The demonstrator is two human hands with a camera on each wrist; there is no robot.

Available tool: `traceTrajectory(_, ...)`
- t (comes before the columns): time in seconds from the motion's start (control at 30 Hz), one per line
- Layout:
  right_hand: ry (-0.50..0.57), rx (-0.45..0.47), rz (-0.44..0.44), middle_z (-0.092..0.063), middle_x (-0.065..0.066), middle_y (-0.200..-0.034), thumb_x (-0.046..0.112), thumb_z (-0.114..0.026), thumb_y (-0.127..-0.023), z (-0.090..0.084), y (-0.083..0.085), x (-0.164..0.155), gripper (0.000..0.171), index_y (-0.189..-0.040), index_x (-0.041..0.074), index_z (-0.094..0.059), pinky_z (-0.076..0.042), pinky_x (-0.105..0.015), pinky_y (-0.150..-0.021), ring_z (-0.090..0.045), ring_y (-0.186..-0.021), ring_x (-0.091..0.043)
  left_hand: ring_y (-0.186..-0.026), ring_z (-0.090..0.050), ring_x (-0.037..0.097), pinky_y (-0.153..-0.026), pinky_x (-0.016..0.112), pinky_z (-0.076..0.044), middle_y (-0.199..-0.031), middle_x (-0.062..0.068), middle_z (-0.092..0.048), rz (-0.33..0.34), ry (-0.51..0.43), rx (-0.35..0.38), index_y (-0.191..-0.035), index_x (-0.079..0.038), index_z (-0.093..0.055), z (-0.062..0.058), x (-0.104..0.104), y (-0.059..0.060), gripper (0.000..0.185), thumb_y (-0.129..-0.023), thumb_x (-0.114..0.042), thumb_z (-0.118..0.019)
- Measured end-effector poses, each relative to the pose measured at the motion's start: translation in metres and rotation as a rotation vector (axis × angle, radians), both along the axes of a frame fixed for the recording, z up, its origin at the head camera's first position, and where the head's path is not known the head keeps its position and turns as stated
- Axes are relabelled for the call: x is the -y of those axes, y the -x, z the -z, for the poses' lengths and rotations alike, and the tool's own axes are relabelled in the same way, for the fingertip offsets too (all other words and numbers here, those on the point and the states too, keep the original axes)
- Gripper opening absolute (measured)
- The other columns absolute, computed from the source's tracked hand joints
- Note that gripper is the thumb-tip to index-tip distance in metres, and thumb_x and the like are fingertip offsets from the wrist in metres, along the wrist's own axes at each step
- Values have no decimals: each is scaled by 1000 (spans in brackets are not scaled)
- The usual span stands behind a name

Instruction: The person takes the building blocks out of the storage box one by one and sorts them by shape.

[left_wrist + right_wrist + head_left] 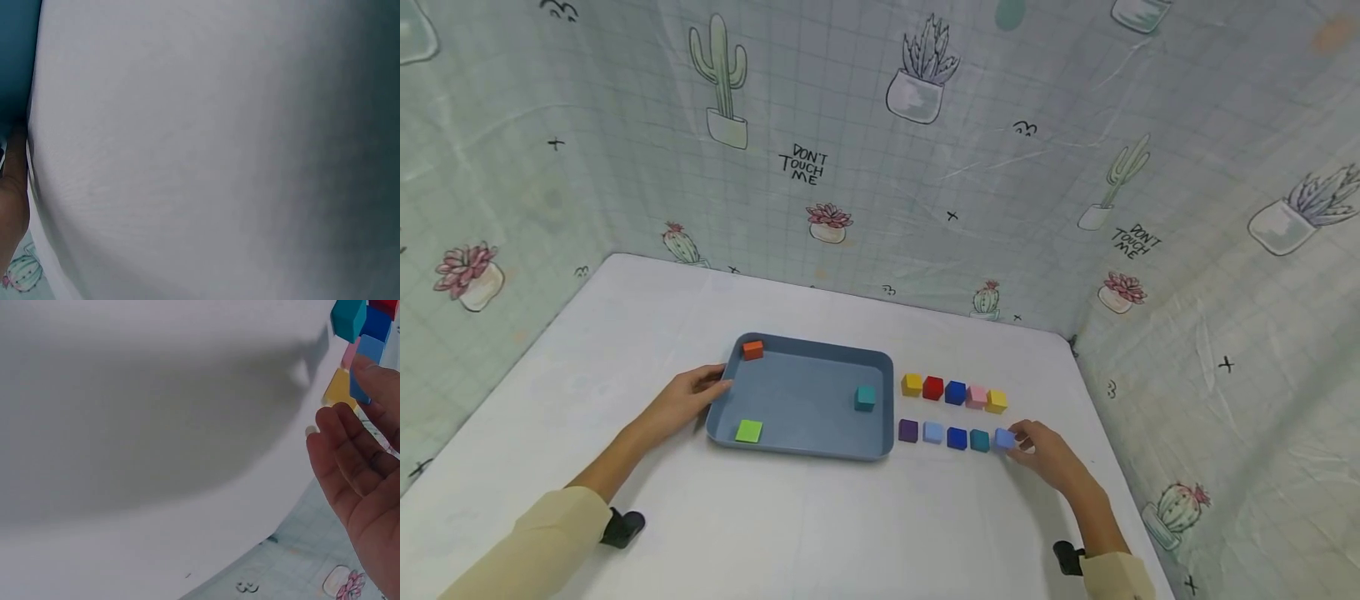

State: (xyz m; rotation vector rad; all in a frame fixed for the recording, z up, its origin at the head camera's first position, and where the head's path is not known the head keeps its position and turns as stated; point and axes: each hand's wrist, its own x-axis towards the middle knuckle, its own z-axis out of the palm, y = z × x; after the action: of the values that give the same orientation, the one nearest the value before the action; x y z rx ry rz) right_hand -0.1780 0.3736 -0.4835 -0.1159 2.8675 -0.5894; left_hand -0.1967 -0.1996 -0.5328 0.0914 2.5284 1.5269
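Light blue cube (1004, 438): small, matte, last in the near row right of the tray (805, 442).
Right hand (1049, 454): fingertips pinch this cube.
Left hand (687, 397): relaxed fingers rest on the tray's left rim.
Right wrist view: thumb on the cube's face (367, 365); only the head view shows the tray.

- The left hand (688, 398) reaches forward, fingers nearly straight, thumb out.
- The right hand (1045, 454) stretches out low, fingers gently bent.
- Both arms wear pale yellow sleeves (535, 542).
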Motion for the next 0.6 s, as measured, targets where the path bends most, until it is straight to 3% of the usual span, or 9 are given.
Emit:
traceTrajectory(0.27,26,8,15,-62,-10,-111,16,-68,-87,0,-11,-15,33,-116,3,-58,-49,-48,-87,-56,-106,-32,-127,-36,43,-101,51,-37,-140,29,-37,7,12,-2,-143,7,-30,2,-1,2,73,-95,-44,-52)
traceTrajectory(0.6,41,19,16,-61,-11,-111,11,-65,-88,7,-9,-22,30,-116,3,-57,-48,-50,-89,-55,-107,-33,-126,-37,44,-100,52,-38,-139,30,-36,1,30,1,-143,8,-29,-1,-2,2,75,-95,-44,-52)
